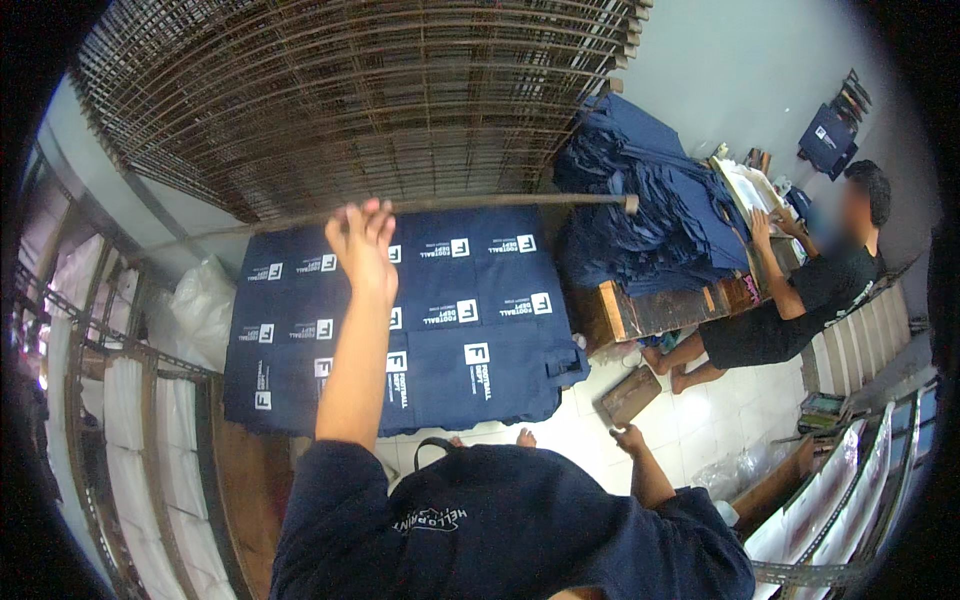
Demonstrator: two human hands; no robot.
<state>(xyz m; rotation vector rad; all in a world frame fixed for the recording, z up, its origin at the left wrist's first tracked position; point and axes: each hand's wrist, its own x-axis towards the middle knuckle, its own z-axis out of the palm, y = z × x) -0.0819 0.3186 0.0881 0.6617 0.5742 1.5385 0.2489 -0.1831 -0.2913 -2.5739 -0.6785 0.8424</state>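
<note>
The left hand [362, 245] is raised, fingers extended together and gripping nothing, fingertips touching the long rod [480, 205]. The rod's long axis runs left-right across the printed navy cloths [450, 330]. The right hand [630, 438] hangs low, well apart; its fingers cannot be read.

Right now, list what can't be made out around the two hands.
- Left hand, head view: whether it grips the rod; only its back shows.
- Right hand, head view: too small to tell open or closed.
- Printed navy cloths: the raised forearm hides the middle ones.

Dim, soft light; heavy fisheye vignette
</note>
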